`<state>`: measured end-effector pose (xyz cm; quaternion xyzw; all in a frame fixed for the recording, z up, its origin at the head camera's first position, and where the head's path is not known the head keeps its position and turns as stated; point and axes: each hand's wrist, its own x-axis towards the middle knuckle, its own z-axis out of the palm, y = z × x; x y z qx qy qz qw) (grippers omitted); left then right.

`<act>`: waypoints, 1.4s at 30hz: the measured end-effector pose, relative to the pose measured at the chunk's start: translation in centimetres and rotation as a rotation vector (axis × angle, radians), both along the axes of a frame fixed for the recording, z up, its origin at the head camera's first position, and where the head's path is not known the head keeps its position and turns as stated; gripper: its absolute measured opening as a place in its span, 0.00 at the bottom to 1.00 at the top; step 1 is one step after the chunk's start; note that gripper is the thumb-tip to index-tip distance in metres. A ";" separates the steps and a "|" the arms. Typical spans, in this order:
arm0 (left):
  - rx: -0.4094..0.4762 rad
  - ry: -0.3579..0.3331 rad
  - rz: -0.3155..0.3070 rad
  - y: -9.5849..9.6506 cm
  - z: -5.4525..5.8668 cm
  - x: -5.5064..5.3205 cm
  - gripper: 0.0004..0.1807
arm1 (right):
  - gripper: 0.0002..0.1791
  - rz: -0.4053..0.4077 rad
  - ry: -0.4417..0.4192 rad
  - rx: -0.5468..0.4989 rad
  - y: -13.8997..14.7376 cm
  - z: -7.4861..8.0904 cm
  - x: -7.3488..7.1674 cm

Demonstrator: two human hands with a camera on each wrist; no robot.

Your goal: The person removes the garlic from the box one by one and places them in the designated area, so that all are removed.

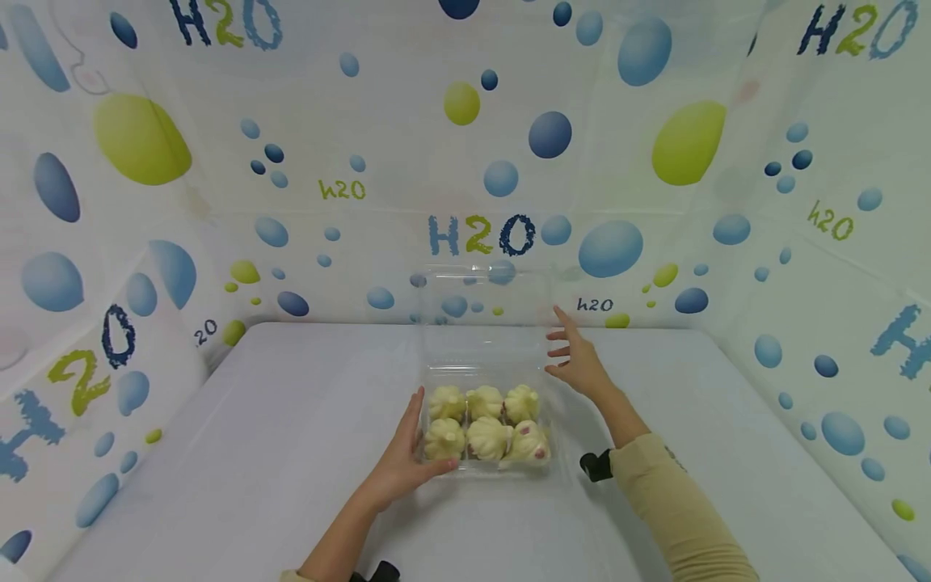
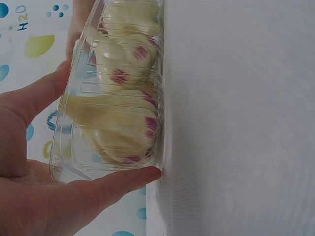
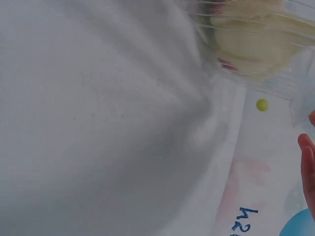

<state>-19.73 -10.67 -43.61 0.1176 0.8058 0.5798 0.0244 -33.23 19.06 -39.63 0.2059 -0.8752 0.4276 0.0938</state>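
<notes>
A clear plastic clamshell container (image 1: 483, 470) stands on the table with its transparent lid (image 1: 487, 347) raised at the back. Inside sit several cream-coloured, ridged garlic bulbs (image 1: 486, 438), some with purple patches. My left hand (image 1: 400, 469) holds the near left corner, thumb along the front and fingers against the left side. In the left wrist view, the same hand (image 2: 54, 196) spreads around the container's wall. My right hand (image 1: 578, 360) is beside the lid's right edge, fingers spread and fingertips right at the plastic. Only some fingers (image 3: 307, 167) show in the right wrist view.
The table (image 1: 305, 404) has a white cover. Behind it and on both sides hangs a white sheet (image 1: 407, 105) printed with blue and green drops and H2O lettering. A black wrist-worn device (image 1: 596, 466) sticks out by the right sleeve (image 1: 669, 501).
</notes>
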 end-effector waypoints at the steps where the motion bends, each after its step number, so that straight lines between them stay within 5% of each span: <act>1: 0.002 -0.002 0.000 0.0 0.0 0.0 0.60 | 0.58 0.006 -0.013 -0.002 0.0 -0.2 0.0; 9: 0.007 0.005 -0.016 0.1 -0.2 0.0 0.60 | 0.54 0.036 -0.073 -0.026 0.4 -1.4 0.2; 16: -0.003 0.004 -0.013 0.1 -0.1 0.1 0.60 | 0.52 0.001 0.006 -0.009 0.9 -2.1 0.2; 21: -0.004 0.003 -0.013 0.1 -0.1 0.0 0.60 | 0.49 -0.020 0.071 -0.013 0.8 -1.9 0.7; 42: 0.016 -0.001 -0.026 -0.1 0.1 0.0 0.61 | 0.39 -0.022 0.069 -0.036 0.5 -1.3 3.3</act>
